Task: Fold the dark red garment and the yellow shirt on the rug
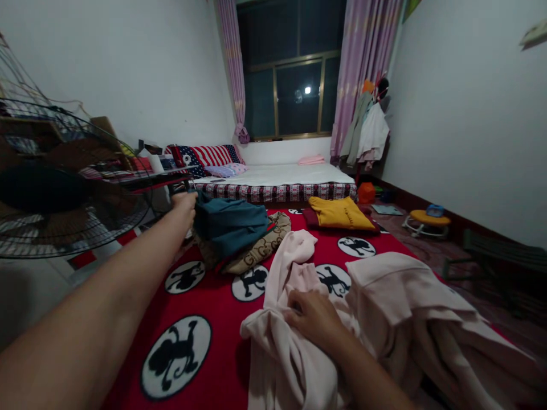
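My left hand (185,206) reaches far forward to the left edge of the bed, its fingers closed at the corner of a teal garment (233,219). That garment lies bunched over a tan patterned cloth (260,250) with a green and red stripe. Close to me, my right hand (314,318) rests with curled fingers on a pale pink garment (290,353), gripping its fabric; the fingertips are partly hidden. More pale pink clothing (393,285) is heaped to the right of that hand.
A folded yellow garment (339,213) lies on a dark red one on the red bedcover (222,313). A fan (72,182) stands close on the left. Beyond are a second bed (282,175) and hanging clothes (371,131). Low stools (427,219) stand on the right.
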Demonstrator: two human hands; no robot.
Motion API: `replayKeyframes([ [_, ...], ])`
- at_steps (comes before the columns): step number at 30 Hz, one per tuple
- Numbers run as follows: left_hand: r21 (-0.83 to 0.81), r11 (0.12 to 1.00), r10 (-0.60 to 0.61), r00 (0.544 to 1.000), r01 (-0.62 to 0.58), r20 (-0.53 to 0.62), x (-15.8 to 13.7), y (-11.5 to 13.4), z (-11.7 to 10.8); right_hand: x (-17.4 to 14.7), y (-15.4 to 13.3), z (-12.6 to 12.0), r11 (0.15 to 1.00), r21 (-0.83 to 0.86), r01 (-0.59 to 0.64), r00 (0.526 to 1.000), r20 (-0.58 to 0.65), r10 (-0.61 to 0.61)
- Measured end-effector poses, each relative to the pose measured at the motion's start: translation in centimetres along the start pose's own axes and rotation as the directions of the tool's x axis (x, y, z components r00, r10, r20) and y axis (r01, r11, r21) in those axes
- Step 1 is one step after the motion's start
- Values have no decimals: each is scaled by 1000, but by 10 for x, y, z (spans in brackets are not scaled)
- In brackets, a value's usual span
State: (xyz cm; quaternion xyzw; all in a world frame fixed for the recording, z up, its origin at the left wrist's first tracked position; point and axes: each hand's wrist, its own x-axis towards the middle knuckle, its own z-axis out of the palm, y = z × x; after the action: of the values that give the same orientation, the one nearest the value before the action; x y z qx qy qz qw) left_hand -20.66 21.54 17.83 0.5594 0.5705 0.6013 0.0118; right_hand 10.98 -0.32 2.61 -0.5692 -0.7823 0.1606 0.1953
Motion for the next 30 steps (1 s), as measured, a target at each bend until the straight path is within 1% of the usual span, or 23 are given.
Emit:
replayKeyframes([
  [2,-57,998,4,997,-8,-78,36,28,6,0,0,1,1000,-5,-7,1000,5,7],
  [3,-92,994,40,994,-50,-106,49,43,11,0,0,1,1000,-10,-13,1000,8,13],
  [4,-118,988,92,989,-105,-114,56,57,16,0,0,1,1000,-16,-22,1000,11,22],
  [5,-135,976,160,984,-171,-83,55,68,20,0,0,1,999,-20,-30,999,14,30],
  [6,-154,950,273,962,-272,-15,48,76,25,0,0,1,999,-22,-36,999,18,36],
  [7,-165,918,379,921,-362,91,33,80,28,0,0,0,999,-21,-41,999,20,41],
  [9,-179,886,463,828,-427,316,-12,75,29,0,-1,-1,999,-17,-44,999,21,44],
  [10,-148,882,448,699,-447,557,-38,67,28,1,-1,-1,999,-17,-43,999,24,44],
  [11,-109,880,367,518,-462,773,-63,57,25,1,-2,-1,999,-20,-45,999,27,46],
  [12,-72,874,257,331,-481,908,-85,48,21,1,-2,-1,998,-25,-49,998,29,50],
  [13,-44,866,168,207,-497,964,-102,40,17,2,-2,-1,998,-31,-49,998,31,50],
  [14,-10,856,98,143,-517,985,-114,35,14,2,-2,-1,998,-36,-46,998,31,47],
  [15,34,845,63,163,-533,985,-121,33,11,2,-2,-1,998,-41,-43,999,26,44],
  [16,88,837,64,258,-540,964,-124,33,10,2,-2,0,998,-44,-38,999,21,39],
  [18,200,821,149,540,-534,828,-120,40,12,2,-2,0,998,-50,-29,999,16,30],
  [19,248,811,204,653,-530,729,-117,43,16,2,-2,0,998,-52,-30,999,14,31],
  [20,290,799,242,725,-526,645,-114,46,21,2,-2,0,998,-51,-34,999,14,35],
  [21,332,786,248,758,-521,603,-112,46,27,2,-2,-1,998,-50,-37,999,16,38],
  [22,374,770,219,765,-517,606,-112,46,34,1,-2,-1,998,-48,-39,999,16,40],
  [23,414,753,163,755,-511,635,-114,43,41,1,-2,-2,998,-45,-41,999,17,41],
  [26,496,693,3,689,-524,724,-123,31,61,1,-3,-2,998,-43,-46,999,18,47],
  [28,508,662,-1,677,-551,736,-129,25,69,1,-3,-2,998,-44,-45,999,12,45],
  [30,504,662,29,691,-555,722,-131,22,73,1,-3,-1,998,-38,-43,999,5,43],
])
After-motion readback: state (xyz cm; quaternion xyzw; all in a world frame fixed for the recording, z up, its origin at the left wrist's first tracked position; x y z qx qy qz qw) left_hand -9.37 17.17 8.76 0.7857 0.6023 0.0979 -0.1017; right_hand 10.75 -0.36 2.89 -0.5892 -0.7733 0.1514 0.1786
